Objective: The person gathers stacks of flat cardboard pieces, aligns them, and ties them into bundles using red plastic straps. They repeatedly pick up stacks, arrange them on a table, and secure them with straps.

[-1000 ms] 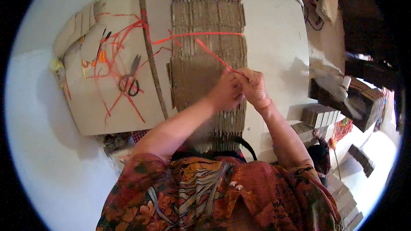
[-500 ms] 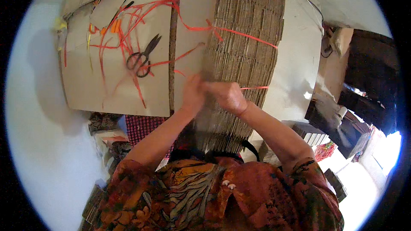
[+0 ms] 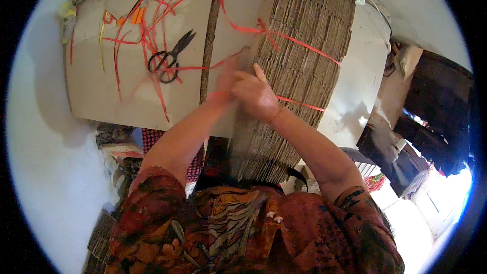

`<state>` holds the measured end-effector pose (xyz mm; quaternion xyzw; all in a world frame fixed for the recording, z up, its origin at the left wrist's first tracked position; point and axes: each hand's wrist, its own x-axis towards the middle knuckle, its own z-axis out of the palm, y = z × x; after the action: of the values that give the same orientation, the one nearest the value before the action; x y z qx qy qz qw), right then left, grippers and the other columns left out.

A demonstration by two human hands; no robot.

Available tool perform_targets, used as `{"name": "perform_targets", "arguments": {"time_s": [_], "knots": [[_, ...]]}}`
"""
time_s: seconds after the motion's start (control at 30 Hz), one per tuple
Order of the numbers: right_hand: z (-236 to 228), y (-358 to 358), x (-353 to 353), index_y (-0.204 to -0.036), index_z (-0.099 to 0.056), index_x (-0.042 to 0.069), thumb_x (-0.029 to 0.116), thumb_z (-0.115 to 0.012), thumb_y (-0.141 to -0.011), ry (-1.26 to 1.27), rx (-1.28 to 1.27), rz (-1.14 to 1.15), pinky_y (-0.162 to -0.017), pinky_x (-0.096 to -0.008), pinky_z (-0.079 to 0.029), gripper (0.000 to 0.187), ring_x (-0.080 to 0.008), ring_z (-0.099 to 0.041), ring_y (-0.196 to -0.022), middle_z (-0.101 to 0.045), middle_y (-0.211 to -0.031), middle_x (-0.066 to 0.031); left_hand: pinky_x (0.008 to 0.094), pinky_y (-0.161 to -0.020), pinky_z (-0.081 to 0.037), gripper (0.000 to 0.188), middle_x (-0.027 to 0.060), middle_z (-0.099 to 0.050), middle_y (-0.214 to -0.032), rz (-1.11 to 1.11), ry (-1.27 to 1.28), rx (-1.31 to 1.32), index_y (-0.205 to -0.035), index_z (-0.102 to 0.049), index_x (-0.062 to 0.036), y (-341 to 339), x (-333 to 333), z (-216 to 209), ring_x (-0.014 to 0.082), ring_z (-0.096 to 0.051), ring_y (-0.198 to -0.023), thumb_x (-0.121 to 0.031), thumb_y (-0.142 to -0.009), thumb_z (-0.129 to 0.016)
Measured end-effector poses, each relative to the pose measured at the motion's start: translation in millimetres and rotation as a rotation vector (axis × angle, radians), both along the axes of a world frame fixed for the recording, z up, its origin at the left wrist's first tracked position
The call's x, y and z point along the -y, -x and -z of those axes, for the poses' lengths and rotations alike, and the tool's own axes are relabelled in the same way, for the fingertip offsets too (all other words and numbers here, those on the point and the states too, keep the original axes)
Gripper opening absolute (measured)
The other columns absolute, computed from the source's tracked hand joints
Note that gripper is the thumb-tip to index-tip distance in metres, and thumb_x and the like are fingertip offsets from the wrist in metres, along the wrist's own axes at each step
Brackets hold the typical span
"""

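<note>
A thick stack of flattened cardboard pieces (image 3: 299, 35) lies in front of me, with red plastic strap (image 3: 294, 40) tied across it in a knot. A second red strap (image 3: 299, 103) runs across the stack nearer to me. My left hand (image 3: 228, 73) and my right hand (image 3: 256, 94) are together at the stack's left edge, both gripping this nearer strap. The left hand is blurred by motion.
Black scissors (image 3: 170, 58) lie on a flat cardboard sheet (image 3: 96, 91) to the left, among several loose red strap lengths (image 3: 147, 35). A wooden stick (image 3: 210, 30) lies along the sheet's right edge. Dark furniture and small boxes (image 3: 426, 122) stand at the right.
The view has swung, so the stack now tilts to the right. My hands have shifted from the stack's middle to its left edge, still on the strap.
</note>
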<state>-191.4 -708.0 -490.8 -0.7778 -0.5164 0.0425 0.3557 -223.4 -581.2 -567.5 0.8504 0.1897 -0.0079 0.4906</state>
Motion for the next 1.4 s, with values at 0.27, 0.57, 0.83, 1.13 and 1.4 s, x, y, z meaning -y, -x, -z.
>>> {"name": "perform_targets", "arguments": {"time_s": [0.27, 0.57, 0.83, 1.13, 1.4], "knots": [[10, 1, -6, -0.088, -0.057, 0.006, 0.001, -0.056, -0.062, -0.017, -0.031, 0.089, -0.094, -0.0541, -0.032, 0.026, -0.0271, -0.057, -0.080, -0.058, -0.078, -0.0084, 0.0393, -0.078, -0.043, 0.025, 0.0098, -0.057, -0.097, 0.190, -0.687, -0.279, -0.098, -0.056, -0.0085, -6, -22, 16, 0.0317, -0.053, -0.094, -0.018, -0.075, -0.056], [2, 3, -10, -0.092, -0.056, 0.007, 0.003, -0.056, -0.075, 0.019, -0.071, 0.193, -0.092, -0.0497, -0.035, 0.017, -0.0256, -0.055, -0.075, -0.055, -0.076, -0.0062, 0.0434, -0.070, -0.047, 0.019, 0.0152, -0.062, -0.088, 0.184, -0.359, -0.496, -0.096, -0.056, -0.0104, 56, -61, 15, 0.0324, -0.060, -0.085, -0.017, -0.080, -0.051], [-4, 2, -11, -0.092, -0.054, 0.005, -0.002, -0.057, -0.074, 0.027, 0.009, 0.152, -0.093, -0.0455, -0.033, 0.019, -0.0258, -0.053, -0.069, -0.053, -0.069, -0.0051, 0.0480, -0.062, -0.044, 0.022, 0.0194, -0.059, -0.082, -0.038, -0.079, -0.414, -0.095, -0.055, -0.0044, 64, -68, 3, 0.0371, -0.058, -0.078, -0.020, -0.080, -0.051], [4, 6, -7, -0.091, -0.055, 0.006, 0.000, -0.056, -0.076, -0.034, -0.090, 0.217, -0.093, -0.0449, -0.033, 0.016, -0.0255, -0.054, -0.070, -0.054, -0.070, -0.0055, 0.0456, -0.069, -0.045, 0.016, 0.0170, -0.061, -0.086, 0.007, -0.296, -0.357, -0.086, -0.058, -0.0049, 4, -67, -19, 0.0354, -0.059, -0.083, -0.014, -0.080, -0.046], [7, 5, -5, -0.094, -0.061, 0.012, 0.005, -0.061, -0.067, 0.121, 0.026, 0.143, -0.091, -0.0464, -0.036, 0.028, -0.0227, -0.055, -0.077, -0.058, -0.076, -0.0036, 0.0427, -0.059, -0.043, 0.021, 0.0199, -0.058, -0.072, 0.152, 0.028, -0.278, -0.081, -0.058, 0.0006, 76, -25, -49, 0.0342, -0.056, -0.065, -0.020, -0.080, -0.052]]}}
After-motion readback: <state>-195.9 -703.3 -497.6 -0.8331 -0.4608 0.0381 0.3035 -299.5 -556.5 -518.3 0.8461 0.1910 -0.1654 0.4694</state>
